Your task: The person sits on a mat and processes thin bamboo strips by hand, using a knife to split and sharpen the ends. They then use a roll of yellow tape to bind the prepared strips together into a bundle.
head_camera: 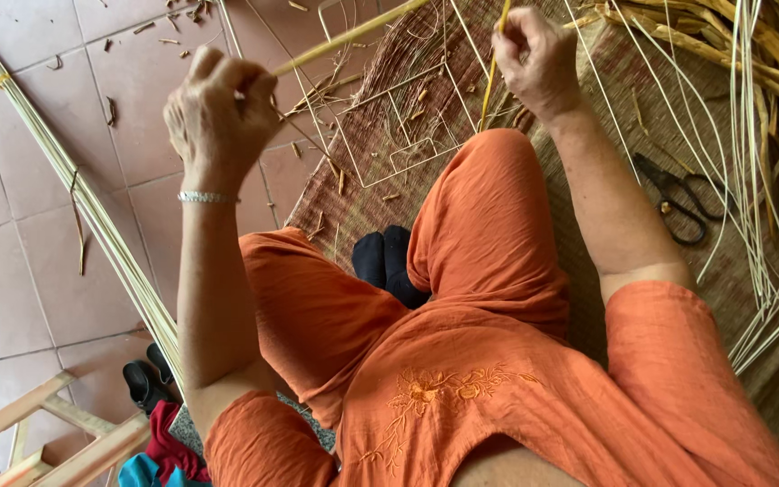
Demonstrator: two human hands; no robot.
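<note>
- Left hand [220, 113] is up over the tiles, fingers curled tight round a pale cane strip [353, 34] that runs off far and to the right. Looks like a closed pinch, though the back of the hand hides the fingertips.
- Right hand [534, 59] sits farther right, over the mat [579, 243], fist pressed together on a thin yellow strip [495, 68] that drops down toward the knee.
- Wire frame [389, 126] lies flat on the mat between the two hands, just past the knee.
- Scissors [682, 203] are on the mat to the right, near the loose pale splints [755, 180]. A long bundle of canes [74, 189] slants across the tiles on the left.
- What could bite here, I reckon: the thin strip is taut, so a hard tug could snap or split it, or slide it through the fist and nick a finger.
- An elbow swinging back could also catch the scissors or tangle the splints.
</note>
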